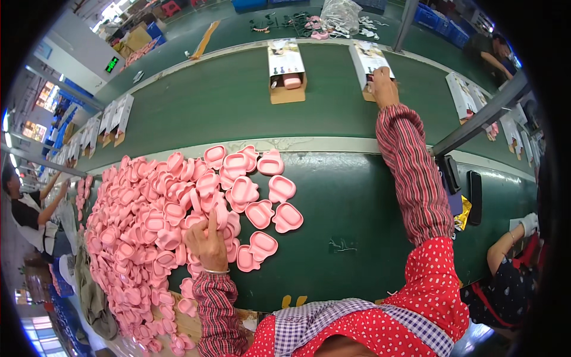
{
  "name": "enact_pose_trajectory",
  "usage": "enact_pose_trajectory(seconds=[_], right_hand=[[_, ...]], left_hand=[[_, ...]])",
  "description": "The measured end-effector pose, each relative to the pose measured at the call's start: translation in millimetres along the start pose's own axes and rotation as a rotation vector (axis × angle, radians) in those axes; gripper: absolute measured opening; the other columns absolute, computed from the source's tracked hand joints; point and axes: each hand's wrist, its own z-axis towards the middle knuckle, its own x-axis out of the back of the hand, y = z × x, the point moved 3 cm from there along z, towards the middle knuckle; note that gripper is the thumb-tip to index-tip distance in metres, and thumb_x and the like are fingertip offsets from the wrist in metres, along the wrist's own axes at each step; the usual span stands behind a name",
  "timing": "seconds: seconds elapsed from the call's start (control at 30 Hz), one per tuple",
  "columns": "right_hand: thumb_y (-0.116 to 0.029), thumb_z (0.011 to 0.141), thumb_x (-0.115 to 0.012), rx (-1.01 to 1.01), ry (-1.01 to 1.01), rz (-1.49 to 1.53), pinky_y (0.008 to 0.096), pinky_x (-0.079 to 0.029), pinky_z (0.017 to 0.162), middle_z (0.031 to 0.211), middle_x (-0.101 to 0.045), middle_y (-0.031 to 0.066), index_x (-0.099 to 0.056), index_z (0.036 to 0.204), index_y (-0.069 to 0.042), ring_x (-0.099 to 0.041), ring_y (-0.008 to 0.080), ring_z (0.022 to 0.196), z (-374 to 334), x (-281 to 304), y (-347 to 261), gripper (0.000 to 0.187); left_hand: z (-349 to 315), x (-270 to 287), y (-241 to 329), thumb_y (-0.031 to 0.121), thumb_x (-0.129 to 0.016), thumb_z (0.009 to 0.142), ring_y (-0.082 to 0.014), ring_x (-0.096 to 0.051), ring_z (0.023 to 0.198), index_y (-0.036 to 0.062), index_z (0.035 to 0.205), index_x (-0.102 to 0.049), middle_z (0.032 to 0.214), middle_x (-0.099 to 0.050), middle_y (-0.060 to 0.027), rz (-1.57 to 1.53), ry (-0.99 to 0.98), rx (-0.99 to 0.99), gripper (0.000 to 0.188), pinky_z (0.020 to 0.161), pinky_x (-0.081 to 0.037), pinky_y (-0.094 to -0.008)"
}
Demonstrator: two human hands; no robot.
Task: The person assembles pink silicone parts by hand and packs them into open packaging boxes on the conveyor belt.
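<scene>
My left hand is at the right side of a large heap of pink molded pieces. Its fingers close on one pink piece that stands tilted among the others. These pieces are rounded, with an oval recess and a smaller lobe. My right hand reaches far forward to the near end of a white printed box on the conveyor belt. The fingers bend together at the box's opening; what they hold there is hidden. Left of it lies another box, its near flap open, with a pink item inside.
The green belt carries more boxes at left and right. A metal post slants beside my right arm. A dark case and a yellow packet lie right. Co-workers stand at left and right.
</scene>
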Motion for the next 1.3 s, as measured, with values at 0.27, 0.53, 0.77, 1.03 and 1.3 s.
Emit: enact_pose_trajectory(seconds=[0.27,0.53,0.77,1.03,1.3], right_hand=[[-0.008,0.08,-0.059,0.966,-0.362,0.658,0.0391,-0.055,0.072,0.118,-0.053,0.0124,-0.054,0.118,-0.008,-0.062,0.0288,0.096,-169,48,-214,0.038],[-0.005,0.076,-0.06,0.678,-0.386,0.507,0.0381,-0.057,0.067,0.106,-0.05,0.0148,-0.055,0.098,-0.001,-0.06,0.0297,0.094,-183,27,-213,0.023],[-0.021,0.089,-0.06,0.318,-0.287,0.356,0.0443,-0.054,0.071,0.106,-0.056,0.0145,-0.06,0.102,-0.004,-0.064,0.0339,0.088,-108,19,-126,0.022],[-0.037,0.086,-0.063,-0.003,-0.123,0.152,0.0468,-0.055,0.075,0.111,-0.058,0.0177,-0.068,0.089,-0.011,-0.066,0.0357,0.088,8,-22,-15,0.027],[-0.003,0.08,-0.057,0.417,0.169,0.509,0.0396,-0.049,0.087,0.105,-0.055,0.0158,-0.055,0.103,-0.001,-0.057,0.0328,0.103,-130,-9,-109,0.023]], left_hand=[[38,-28,15,-0.005,-0.068,0.07,-0.0246,-0.056,0.075,0.0046,0.12,-0.065,0.087,-0.056,-0.0084,-0.189,0.047,-0.127,0.051,0.064,-0.048,-0.0367],[34,-51,22,-0.005,-0.063,0.08,-0.026,-0.06,0.08,0.0075,0.124,-0.063,0.089,-0.056,-0.0093,-0.243,-0.058,-0.071,0.046,0.069,-0.051,-0.0371],[35,-51,19,-0.006,-0.06,0.082,-0.0328,-0.06,0.089,0.0022,0.111,-0.061,0.096,-0.059,-0.015,-0.417,-0.047,-0.06,0.03,0.075,-0.051,-0.0412],[23,-60,19,-0.005,-0.06,0.082,-0.0366,-0.06,0.089,0.0,0.105,-0.061,0.098,-0.061,-0.0176,-0.438,-0.08,-0.057,0.023,0.077,-0.051,-0.0433],[21,-53,9,-0.005,-0.055,0.082,-0.036,-0.055,0.087,-0.0019,0.1,-0.057,0.091,-0.056,-0.0174,-0.479,-0.088,-0.025,0.018,0.079,-0.046,-0.0423]])
